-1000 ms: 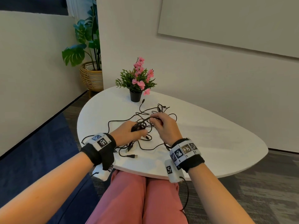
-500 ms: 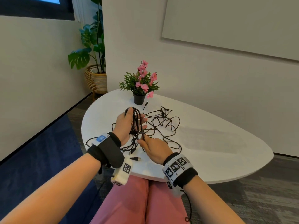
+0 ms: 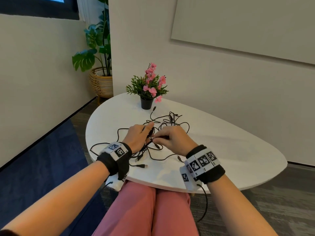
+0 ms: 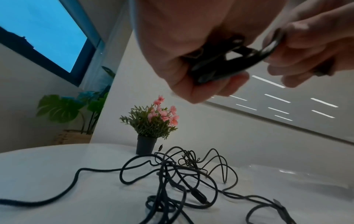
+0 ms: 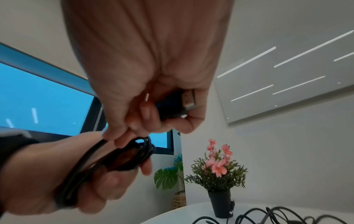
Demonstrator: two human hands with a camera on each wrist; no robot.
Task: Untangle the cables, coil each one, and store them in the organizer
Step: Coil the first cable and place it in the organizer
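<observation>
A tangle of black cables (image 3: 168, 121) (image 4: 178, 174) lies on the white table (image 3: 230, 150). My left hand (image 3: 139, 137) (image 4: 191, 60) grips a small coil of black cable (image 4: 226, 63) (image 5: 122, 160) just above the tangle. My right hand (image 3: 172, 138) (image 5: 151, 94) is close beside it, pinching a strand of that coil with its fingertips and holding a USB plug (image 5: 178, 104) in its curled fingers. Loose plugs (image 3: 143, 166) lie near the front edge. No organizer is in view.
A small black pot with pink flowers (image 3: 148, 89) stands at the table's far side, just behind the cables. A large leafy plant in a wicker basket (image 3: 100, 79) stands on the floor by the wall. My knees (image 3: 150, 210) are under the front edge.
My left hand has come down from its raised position with the coil. My right hand moved forward and up to meet it over the tangle.
</observation>
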